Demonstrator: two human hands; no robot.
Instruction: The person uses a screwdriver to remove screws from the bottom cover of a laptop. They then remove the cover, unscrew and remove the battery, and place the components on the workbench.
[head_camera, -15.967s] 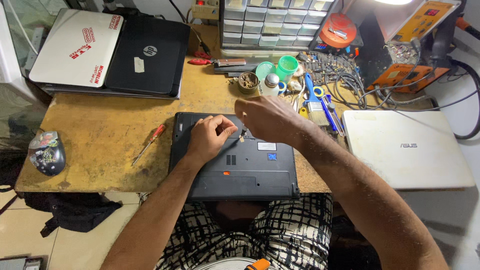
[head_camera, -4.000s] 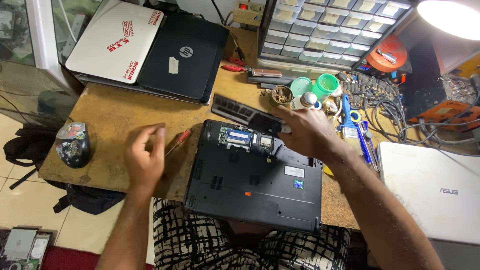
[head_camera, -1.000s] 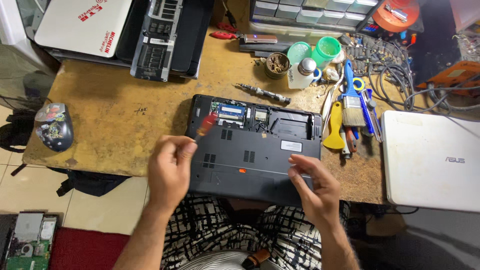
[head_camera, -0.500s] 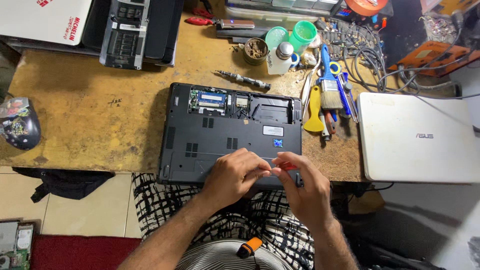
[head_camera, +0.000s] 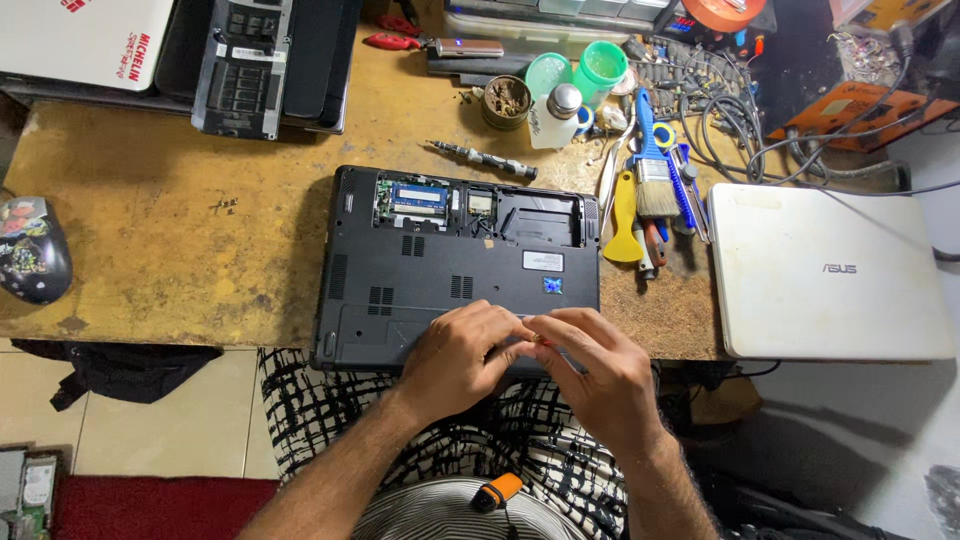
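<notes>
Whereas a moment earlier they were apart, left hand (head_camera: 462, 352) and right hand (head_camera: 592, 372) now meet at the upturned black laptop's (head_camera: 460, 262) near edge, fingertips pinching something small, possibly a screw.

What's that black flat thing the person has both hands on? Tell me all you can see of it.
It is a black laptop lying upside down, flat on the worn wooden table, its near edge overhanging toward the person. The matte plastic base shows vent slots and small stickers. A cover is off along its far edge, exposing a green memory board and empty bays. The left hand and right hand meet over its near edge.
</notes>
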